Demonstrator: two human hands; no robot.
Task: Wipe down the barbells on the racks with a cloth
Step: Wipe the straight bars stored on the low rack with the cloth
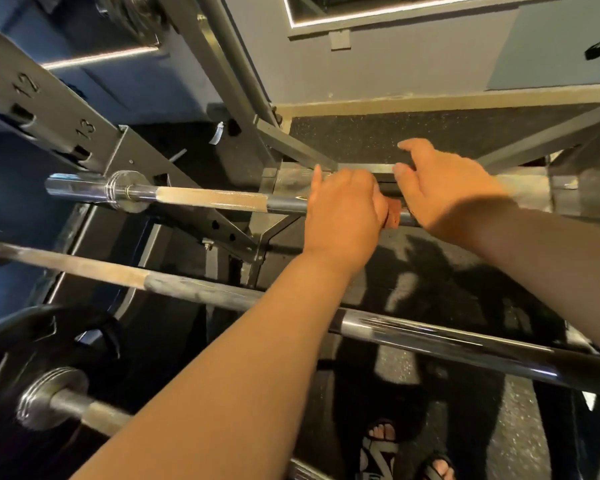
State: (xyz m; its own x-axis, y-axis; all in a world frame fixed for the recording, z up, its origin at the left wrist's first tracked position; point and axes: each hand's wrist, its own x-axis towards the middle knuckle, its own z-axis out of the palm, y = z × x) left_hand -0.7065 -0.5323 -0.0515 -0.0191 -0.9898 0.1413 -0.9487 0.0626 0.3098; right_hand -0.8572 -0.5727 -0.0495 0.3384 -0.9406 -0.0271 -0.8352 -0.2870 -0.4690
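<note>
My left grip (pixel 343 209) is curled round the reddish cloth (pixel 392 216), which is wrapped on the top barbell (pixel 205 199) near the middle of its shaft. My right grip (pixel 440 192) lies just beside the cloth with fingers straight and holding nothing. The palm seems to rest on the bar, though the shadow there makes that hard to confirm.

I judge the job to be in its early or middle part. The cloth sits on this one bar, and the knurled stretch and sleeve to the left look unwiped from here. The second barbell (pixel 187 285) runs under my forearms, and the lowest barbell (pixel 94 414) carries a black weight plate (pixel 32 341). Both are left to do, as far as I can see.

The numbered rack upright (pixel 49 109) and its hooks crowd the left end of the top bar, so the cloth will have to work round them. My sandalled feet (pixel 381 438) stand on the rubber floor (pixel 430 133) below.
</note>
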